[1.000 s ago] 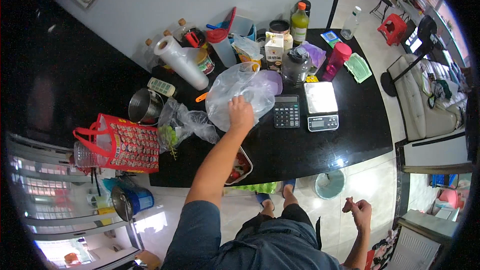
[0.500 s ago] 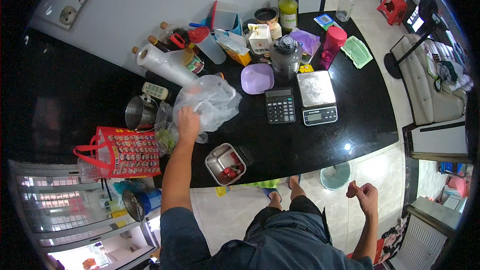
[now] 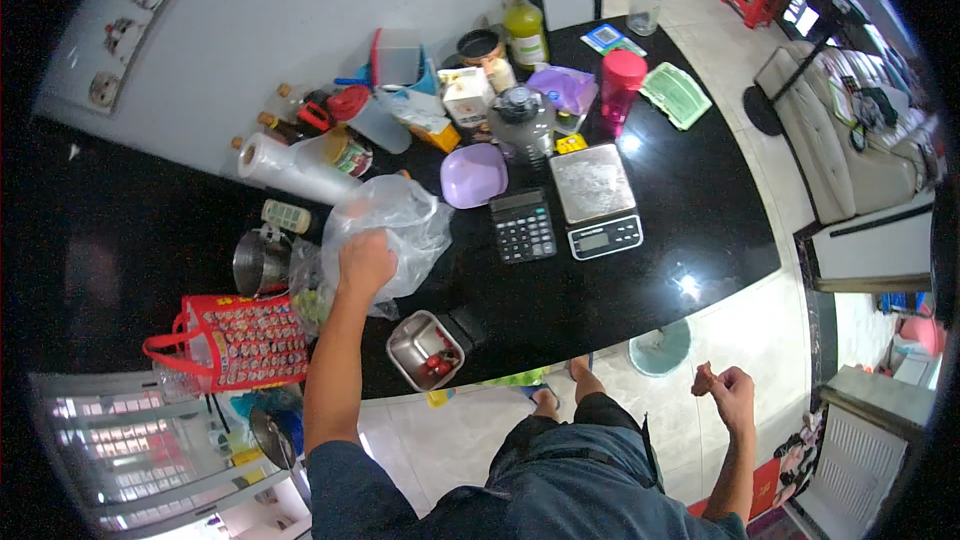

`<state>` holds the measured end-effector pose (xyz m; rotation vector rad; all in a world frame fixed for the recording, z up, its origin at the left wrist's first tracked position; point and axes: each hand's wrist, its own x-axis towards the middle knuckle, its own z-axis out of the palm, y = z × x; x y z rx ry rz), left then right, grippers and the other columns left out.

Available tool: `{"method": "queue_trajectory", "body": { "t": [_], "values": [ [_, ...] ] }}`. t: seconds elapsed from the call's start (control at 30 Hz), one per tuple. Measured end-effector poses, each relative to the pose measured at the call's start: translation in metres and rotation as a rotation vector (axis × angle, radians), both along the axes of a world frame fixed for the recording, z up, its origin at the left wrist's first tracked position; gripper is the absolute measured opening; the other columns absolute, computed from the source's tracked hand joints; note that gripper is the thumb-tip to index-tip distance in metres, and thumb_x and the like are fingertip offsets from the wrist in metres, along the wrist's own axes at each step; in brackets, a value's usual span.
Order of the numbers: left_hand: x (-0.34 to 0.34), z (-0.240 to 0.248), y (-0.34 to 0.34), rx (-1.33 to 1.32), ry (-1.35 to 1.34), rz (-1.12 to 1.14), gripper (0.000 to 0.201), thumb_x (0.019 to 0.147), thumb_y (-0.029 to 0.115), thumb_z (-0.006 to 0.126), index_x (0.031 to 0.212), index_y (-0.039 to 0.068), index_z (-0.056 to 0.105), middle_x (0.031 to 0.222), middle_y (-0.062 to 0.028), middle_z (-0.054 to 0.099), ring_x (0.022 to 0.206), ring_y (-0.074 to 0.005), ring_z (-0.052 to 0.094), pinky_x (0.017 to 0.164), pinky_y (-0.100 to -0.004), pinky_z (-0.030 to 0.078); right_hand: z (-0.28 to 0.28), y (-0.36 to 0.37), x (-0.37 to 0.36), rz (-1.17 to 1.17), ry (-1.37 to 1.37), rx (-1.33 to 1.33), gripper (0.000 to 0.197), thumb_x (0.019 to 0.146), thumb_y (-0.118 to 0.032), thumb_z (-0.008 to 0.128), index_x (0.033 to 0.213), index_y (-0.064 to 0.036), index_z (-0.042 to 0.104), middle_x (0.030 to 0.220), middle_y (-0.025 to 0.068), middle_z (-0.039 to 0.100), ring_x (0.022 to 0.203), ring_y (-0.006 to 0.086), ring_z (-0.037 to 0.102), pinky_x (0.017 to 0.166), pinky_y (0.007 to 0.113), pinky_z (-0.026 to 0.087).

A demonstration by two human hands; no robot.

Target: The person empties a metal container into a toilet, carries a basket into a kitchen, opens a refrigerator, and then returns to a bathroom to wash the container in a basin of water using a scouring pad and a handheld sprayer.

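My left hand (image 3: 368, 260) is closed on the near side of a crumpled clear plastic bag (image 3: 415, 225) on the black counter; its fingertips are hidden. Beside that wrist lies a second thin bag (image 3: 308, 290) with something green inside. Just to the right of my left forearm, a square steel container (image 3: 408, 337) holds a few small red fruits (image 3: 440, 362). Out over the floor at the right, away from the counter, my right hand (image 3: 737, 400) pinches a small reddish-brown lump (image 3: 706, 378) whose kind I cannot make out.
A calculator (image 3: 522, 227), a kitchen scale (image 3: 595, 195) and a purple bowl (image 3: 474, 176) occupy the middle of the counter (image 3: 690, 240). Bottles, a carton (image 3: 466, 95) and a plastic roll (image 3: 290, 168) line the wall. A red patterned bag (image 3: 250, 340) stands left; a pale bucket (image 3: 660, 348) is on the floor.
The whole view has shifted, so the counter things appear farther left. My left hand stays at the plastic bag, its fingers more curled. The right hand still holds the lump.
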<state>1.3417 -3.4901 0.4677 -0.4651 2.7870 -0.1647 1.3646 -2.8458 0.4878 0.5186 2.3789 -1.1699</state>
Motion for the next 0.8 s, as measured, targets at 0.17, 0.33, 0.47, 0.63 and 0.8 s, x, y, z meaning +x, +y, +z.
{"method": "queue_trajectory", "body": {
  "t": [0.17, 0.33, 0.47, 0.63, 0.8],
  "values": [
    [-0.038, -0.032, 0.048, 0.28, 0.221, -0.125, 0.037, 0.083, 0.018, 0.065, 0.117, 0.005, 0.063, 0.098, -0.0204, 0.069, 0.092, -0.0402, 0.065, 0.08, -0.05, 0.052, -0.009, 0.01, -0.004, 0.01, 0.03, -0.066, 0.026, 0.079, -0.018, 0.071, 0.071, 0.0026, 0.057, 0.063, 0.0018, 0.054, 0.061, 0.0099, 0.049, 0.054, 0.028, 0.041],
    [-0.08, -0.06, 0.087, 0.191, 0.036, -0.073, 0.043, 0.086, 0.022, 0.066, 0.124, 0.007, 0.054, 0.095, -0.0208, 0.07, 0.092, -0.0395, 0.067, 0.08, -0.0502, 0.053, -0.027, 0.031, 0.006, 0.014, 0.034, 0.043, 0.022, 0.079, -0.015, 0.07, 0.072, 0.0023, 0.058, 0.063, 0.0009, 0.054, 0.06, 0.0089, 0.048, 0.053, 0.027, 0.041],
    [-0.089, -0.088, 0.085, 0.114, 0.082, -0.032, 0.024, 0.086, 0.021, 0.064, 0.105, 0.005, 0.062, 0.094, -0.02, 0.07, 0.089, -0.038, 0.068, 0.079, -0.0487, 0.054, -0.028, 0.047, 0.014, 0.058, 0.049, 0.145, 0.038, 0.077, -0.029, 0.075, 0.071, 0.0051, 0.06, 0.064, 0.0151, 0.064, 0.061, 0.0168, 0.06, 0.058, 0.032, 0.048],
    [-0.07, -0.099, 0.072, 0.105, 0.054, 0.03, 0.017, 0.087, 0.018, 0.06, 0.088, 0.005, 0.07, 0.091, -0.0197, 0.071, 0.089, -0.038, 0.068, 0.08, -0.0478, 0.054, -0.026, 0.039, 0.009, 0.034, -0.001, 0.091, 0.02, 0.076, -0.014, 0.069, 0.07, 0.0008, 0.056, 0.062, 0.0013, 0.054, 0.059, 0.0098, 0.049, 0.053, 0.028, 0.041],
    [-0.041, -0.076, 0.063, 0.238, -0.108, -0.12, 0.029, 0.085, 0.031, 0.068, 0.094, 0.004, 0.07, 0.096, -0.0208, 0.069, 0.091, -0.0397, 0.066, 0.084, -0.0493, 0.052, -0.039, 0.043, 0.007, 0.076, 0.063, -0.059, 0.013, 0.081, -0.009, 0.061, 0.074, 0.0008, 0.056, 0.063, 0.0027, 0.055, 0.057, 0.0091, 0.05, 0.051, 0.025, 0.04]
  ]
}}
